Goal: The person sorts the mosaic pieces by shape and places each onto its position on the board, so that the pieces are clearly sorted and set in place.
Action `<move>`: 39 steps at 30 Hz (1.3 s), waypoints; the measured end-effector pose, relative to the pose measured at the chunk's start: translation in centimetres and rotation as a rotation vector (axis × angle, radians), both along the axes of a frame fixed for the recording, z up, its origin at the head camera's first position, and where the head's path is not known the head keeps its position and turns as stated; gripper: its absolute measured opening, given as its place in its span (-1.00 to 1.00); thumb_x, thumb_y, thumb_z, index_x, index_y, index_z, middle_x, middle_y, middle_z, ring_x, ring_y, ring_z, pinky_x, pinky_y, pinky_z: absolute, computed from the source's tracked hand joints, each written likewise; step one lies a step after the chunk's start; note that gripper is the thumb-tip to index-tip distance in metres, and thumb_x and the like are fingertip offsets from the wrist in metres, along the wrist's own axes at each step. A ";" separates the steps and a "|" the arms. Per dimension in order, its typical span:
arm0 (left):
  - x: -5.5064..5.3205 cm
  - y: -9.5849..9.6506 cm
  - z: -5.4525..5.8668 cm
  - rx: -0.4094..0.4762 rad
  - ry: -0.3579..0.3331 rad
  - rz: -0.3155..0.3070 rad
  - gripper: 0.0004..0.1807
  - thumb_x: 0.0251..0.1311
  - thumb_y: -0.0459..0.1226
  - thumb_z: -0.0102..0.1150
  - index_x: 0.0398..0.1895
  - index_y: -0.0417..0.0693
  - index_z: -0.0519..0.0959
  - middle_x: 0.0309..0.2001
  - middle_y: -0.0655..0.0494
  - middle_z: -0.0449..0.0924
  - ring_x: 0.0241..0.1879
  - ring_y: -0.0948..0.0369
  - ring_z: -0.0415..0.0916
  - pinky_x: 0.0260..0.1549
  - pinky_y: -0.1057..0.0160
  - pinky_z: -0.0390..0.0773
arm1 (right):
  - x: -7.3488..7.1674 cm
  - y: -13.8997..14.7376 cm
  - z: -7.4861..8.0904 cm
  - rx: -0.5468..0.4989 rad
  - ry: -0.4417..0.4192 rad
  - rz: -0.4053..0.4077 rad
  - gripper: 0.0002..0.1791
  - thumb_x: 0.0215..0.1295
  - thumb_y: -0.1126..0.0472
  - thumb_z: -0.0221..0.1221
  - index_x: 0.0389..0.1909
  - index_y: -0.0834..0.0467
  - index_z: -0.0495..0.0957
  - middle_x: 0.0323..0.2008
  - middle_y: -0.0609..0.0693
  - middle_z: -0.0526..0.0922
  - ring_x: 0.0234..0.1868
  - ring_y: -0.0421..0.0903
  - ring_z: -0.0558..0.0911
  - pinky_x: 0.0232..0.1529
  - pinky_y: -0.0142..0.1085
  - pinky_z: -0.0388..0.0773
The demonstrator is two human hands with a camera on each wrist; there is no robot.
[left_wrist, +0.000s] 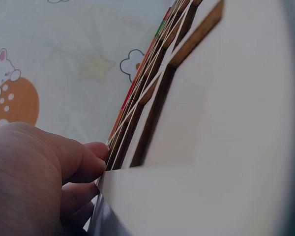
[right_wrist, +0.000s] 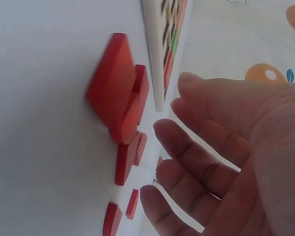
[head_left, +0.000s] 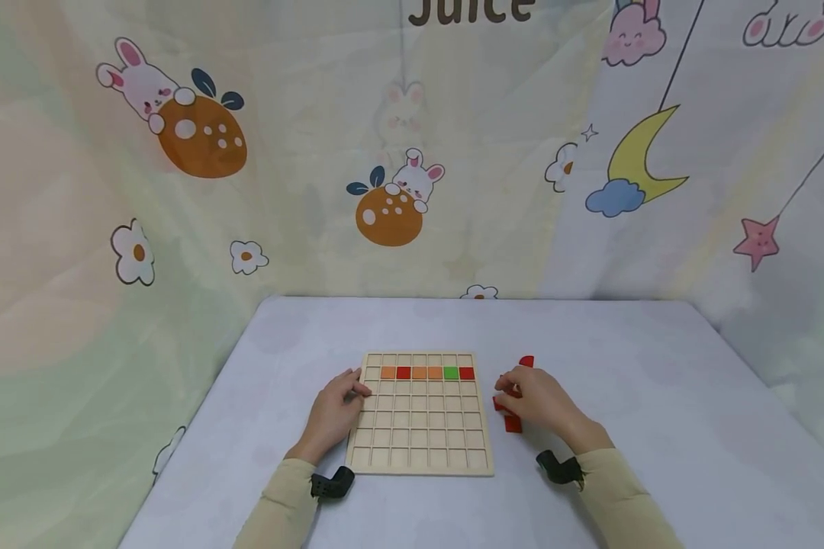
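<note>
A pale wooden grid board (head_left: pixel 419 459) lies flat on the table. Across its second row from the far side runs a line of small square tiles in orange, red and green, with a green tile (head_left: pixel 451 373) near the right end. My left hand (head_left: pixel 334 410) pinches the board's left edge, thumb at the rim and other fingers curled at its side. Several red blocks (right_wrist: pixel 113 83) of differing shapes lie loosely to the right of the board. Over them hovers my right hand (head_left: pixel 539 394), fingers slightly bent and apart, holding nothing; it partly hides the blocks in the head view.
A white cloth covers the table (head_left: pixel 590 335). Behind it hangs a patterned curtain (head_left: pixel 302 152) with cartoon rabbits, flowers and a moon. A black wrist camera (head_left: pixel 333 483) sits on the left sleeve, another black camera (head_left: pixel 559 467) on the right.
</note>
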State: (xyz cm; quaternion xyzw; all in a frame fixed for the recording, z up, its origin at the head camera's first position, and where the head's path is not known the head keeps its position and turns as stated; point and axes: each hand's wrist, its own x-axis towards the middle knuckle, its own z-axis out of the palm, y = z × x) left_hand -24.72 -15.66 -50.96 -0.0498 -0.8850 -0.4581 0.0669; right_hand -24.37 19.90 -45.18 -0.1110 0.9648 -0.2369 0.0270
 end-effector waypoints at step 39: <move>0.3 0.1 0.4 -0.020 0.029 -0.004 -0.82 0.20 -0.43 0.15 -0.38 0.05 0.65 0.35 -0.06 0.38 0.43 -0.03 0.16 0.39 -0.12 0.14 | 1.7 2.0 0.2 -0.029 -0.203 0.072 -0.74 -0.05 0.24 0.49 -0.37 0.01 0.61 -0.52 -0.14 0.51 -0.41 -0.14 0.46 -0.43 -0.33 0.48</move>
